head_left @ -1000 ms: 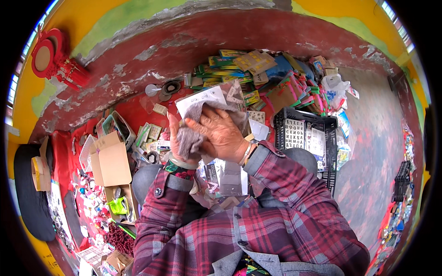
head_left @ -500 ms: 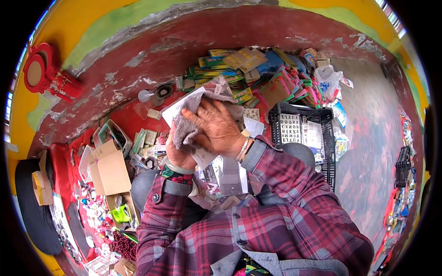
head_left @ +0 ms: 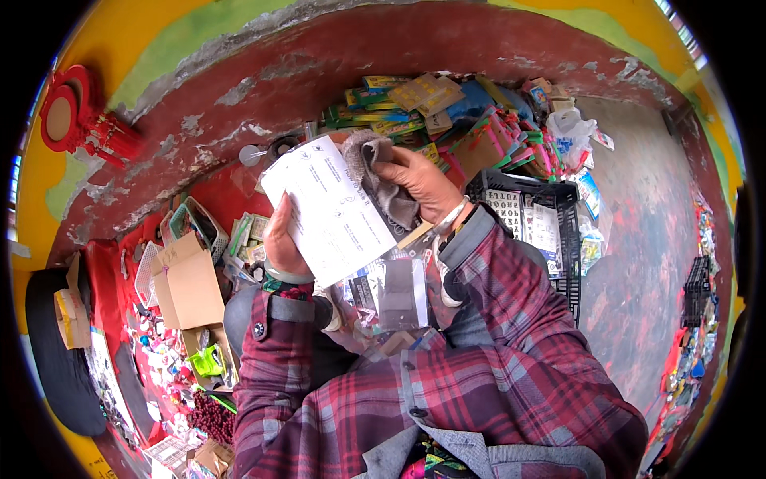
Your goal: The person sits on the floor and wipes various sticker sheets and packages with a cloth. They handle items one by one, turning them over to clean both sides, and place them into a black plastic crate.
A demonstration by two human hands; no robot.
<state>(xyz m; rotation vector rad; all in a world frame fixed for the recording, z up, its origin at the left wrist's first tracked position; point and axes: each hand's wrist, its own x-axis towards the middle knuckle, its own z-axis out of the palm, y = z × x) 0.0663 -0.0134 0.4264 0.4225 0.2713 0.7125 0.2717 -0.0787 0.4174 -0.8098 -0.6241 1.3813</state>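
My left hand (head_left: 287,243) grips the left edge of a flat white card (head_left: 331,219) with small printed text and drawings. The card is tilted, its printed face up toward me. In my right hand (head_left: 427,188) is a bunched grey cloth (head_left: 381,172), fingers closed on it at the card's upper right. The cloth overlaps or lies against that edge; whether it touches the card there I cannot tell. Below the hands, between my knees, lies a clear plastic packet (head_left: 403,291) with a grey and white insert.
A black plastic crate (head_left: 568,239) with lettered sheets stands at right. Packaged goods (head_left: 387,112) and a white plastic bag (head_left: 570,132) are heaped along the wall. An open cardboard box (head_left: 187,287), a basket (head_left: 214,231) and small trinkets (head_left: 163,351) spread at left.
My right hand, spread over the cloth on the card before, has moved right and off its face with the cloth bunched up. The card's printed face now shows, turned toward me.
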